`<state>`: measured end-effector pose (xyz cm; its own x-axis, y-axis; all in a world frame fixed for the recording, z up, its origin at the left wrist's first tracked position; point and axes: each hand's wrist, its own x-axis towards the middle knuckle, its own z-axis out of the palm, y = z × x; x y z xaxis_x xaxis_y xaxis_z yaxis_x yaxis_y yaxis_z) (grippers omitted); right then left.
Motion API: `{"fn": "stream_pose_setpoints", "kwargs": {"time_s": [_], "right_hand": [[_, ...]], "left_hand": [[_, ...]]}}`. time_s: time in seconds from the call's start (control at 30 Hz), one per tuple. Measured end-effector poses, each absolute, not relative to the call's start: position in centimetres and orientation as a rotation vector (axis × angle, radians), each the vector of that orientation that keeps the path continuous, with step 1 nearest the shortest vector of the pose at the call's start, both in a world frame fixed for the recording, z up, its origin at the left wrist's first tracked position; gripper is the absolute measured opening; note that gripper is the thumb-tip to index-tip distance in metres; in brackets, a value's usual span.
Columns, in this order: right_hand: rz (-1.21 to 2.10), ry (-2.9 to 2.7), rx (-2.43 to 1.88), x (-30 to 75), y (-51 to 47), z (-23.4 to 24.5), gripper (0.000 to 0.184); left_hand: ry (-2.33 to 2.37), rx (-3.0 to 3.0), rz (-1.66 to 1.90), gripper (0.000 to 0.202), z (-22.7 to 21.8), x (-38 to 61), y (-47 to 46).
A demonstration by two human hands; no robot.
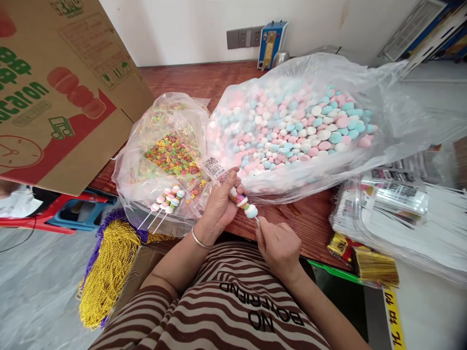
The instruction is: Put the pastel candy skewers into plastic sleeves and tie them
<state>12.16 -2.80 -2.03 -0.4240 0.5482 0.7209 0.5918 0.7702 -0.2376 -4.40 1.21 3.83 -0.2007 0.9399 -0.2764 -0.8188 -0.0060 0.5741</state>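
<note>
My left hand (pixel 223 197) is closed around a small clear plastic bag with a printed label (pixel 214 167). The upper part of a marshmallow skewer (pixel 250 210) lies within its grip; how far the bag covers it I cannot tell. My right hand (pixel 279 243) pinches the skewer's thin white stick at the lower end. White, pink and blue marshmallows with coloured rings between them show on it. Several finished skewers (pixel 168 198) lie to the left, on a large clear bag of colourful cereal rings (pixel 173 153).
A big plastic bag of pastel marshmallows (pixel 314 129) spreads across the wooden table (pixel 204 78). Packs of white sticks (pixel 430 218) and gold twist ties (pixel 377 266) lie right. A cardboard box (pixel 69 87) stands left, gold bead strings (pixel 113 272) below it. A blue device (pixel 272 46) is behind.
</note>
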Motion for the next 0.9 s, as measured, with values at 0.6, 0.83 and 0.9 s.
{"fn": "stream_pose_setpoints", "kwargs": {"time_s": [0.6,0.83,0.9], "right_hand": [[1.821,-1.162,-0.959,11.4,-2.9,-0.9,0.035],[0.631,-1.933,-1.162,10.8,-2.8,-1.2,0.032],[0.468,-2.017,-1.172,11.0,-2.7,-1.2,0.028]], "left_hand": [[0.659,0.273,1.565,0.039,3.1,-3.0,1.2],[0.783,0.312,1.534,0.037,2.3,-0.1,0.4],[0.791,0.29,1.54,0.037,2.2,-0.5,0.4]]}}
